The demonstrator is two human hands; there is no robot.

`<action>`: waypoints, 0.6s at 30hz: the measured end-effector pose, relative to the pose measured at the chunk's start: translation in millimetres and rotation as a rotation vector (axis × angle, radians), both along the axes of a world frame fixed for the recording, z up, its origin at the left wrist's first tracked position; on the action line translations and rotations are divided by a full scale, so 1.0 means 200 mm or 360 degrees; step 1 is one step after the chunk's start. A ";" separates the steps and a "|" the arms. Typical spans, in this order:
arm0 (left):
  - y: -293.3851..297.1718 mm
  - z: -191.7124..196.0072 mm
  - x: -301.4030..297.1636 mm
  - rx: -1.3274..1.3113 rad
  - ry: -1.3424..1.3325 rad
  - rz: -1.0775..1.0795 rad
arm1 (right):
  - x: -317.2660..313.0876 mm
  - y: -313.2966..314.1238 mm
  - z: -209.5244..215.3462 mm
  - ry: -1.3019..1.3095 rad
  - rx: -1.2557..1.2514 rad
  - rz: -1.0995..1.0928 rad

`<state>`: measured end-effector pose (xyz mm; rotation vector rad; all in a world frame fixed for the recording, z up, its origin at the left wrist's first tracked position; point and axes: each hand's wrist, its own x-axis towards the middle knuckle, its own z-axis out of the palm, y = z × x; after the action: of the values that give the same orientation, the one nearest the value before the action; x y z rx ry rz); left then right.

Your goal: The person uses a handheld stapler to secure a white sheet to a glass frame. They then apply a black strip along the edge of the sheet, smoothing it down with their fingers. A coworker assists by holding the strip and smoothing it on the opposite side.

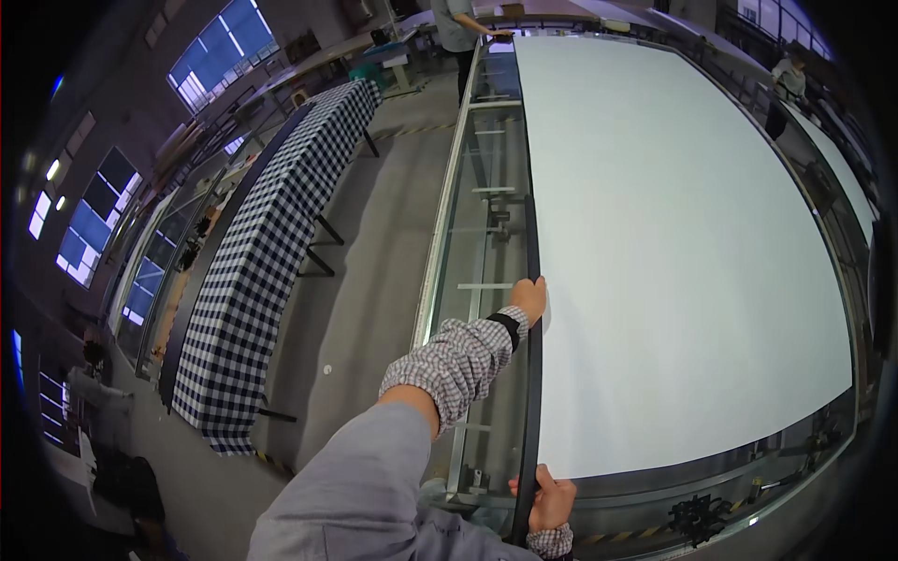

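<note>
Black strip [533, 393] lies along left edge of white sheet [687, 252]; farther out, left hand [529, 299] curled against it, can't tell if pinching; closer in, right hand [553, 503] pinches it across its width.

Left hand [529, 299] grips long black strip [532, 393]; white sheet [692, 252] spreads to its right. Right hand [554, 503] holds same strip, nearer the body. Navy-and-white gingham cloth [257, 271] lies draped, well to left hand's left.
</note>
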<state>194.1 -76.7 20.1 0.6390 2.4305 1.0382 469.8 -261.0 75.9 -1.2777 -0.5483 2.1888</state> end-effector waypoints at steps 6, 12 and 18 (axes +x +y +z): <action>0.02 0.02 -0.01 0.0054 0.0129 -0.0025 | 0.00 0.02 0.04 -0.0028 0.0025 0.0041; 0.05 0.07 -0.05 -0.0078 0.0006 -0.0152 | 0.01 0.01 0.06 -0.0016 0.0048 0.0056; 0.11 0.00 -0.14 -0.0104 0.0121 -0.0192 | 0.01 0.01 0.04 0.0019 -0.0021 -0.0007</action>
<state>166.6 -55.4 20.0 0.8056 2.4457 0.8980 471.8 -259.3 83.4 -1.2707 -0.5272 2.1985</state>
